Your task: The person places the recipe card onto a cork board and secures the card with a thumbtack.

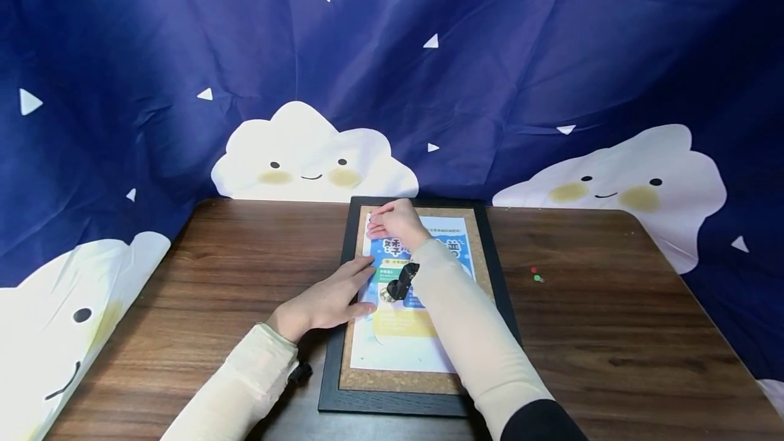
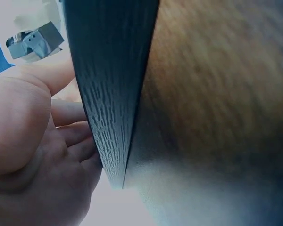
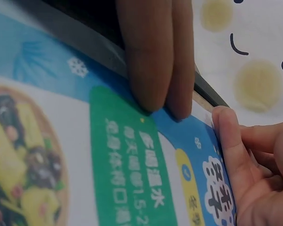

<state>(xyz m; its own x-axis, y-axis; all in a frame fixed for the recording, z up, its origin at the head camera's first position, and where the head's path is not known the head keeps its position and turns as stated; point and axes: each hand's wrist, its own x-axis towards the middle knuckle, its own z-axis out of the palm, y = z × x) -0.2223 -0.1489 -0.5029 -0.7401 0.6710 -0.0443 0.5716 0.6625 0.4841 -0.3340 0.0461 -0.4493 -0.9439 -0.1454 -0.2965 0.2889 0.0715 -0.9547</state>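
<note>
A printed poster (image 1: pixel 392 357) lies on a cork board (image 1: pixel 398 381) with a black frame (image 1: pixel 392 402). My left hand (image 1: pixel 327 298) rests across the board's left side, its fairly straight fingers reaching onto the poster's edge. In the left wrist view, its palm (image 2: pixel 42 188) sits beside the frame's outer side (image 2: pixel 108 94). My right hand (image 1: pixel 398 221) is at the poster's upper left corner. In the right wrist view its thumb (image 3: pixel 231 141) touches the poster near that corner, the other fingers bent behind it. Whether something small is between them is hidden.
Small red (image 1: pixel 533 269) and green (image 1: pixel 537 278) pieces lie on the brown wooden table (image 1: pixel 588 332) right of the board. A dark blue curtain (image 1: pixel 392 73) with clouds hangs behind the table. Small black cameras are strapped to both wrists.
</note>
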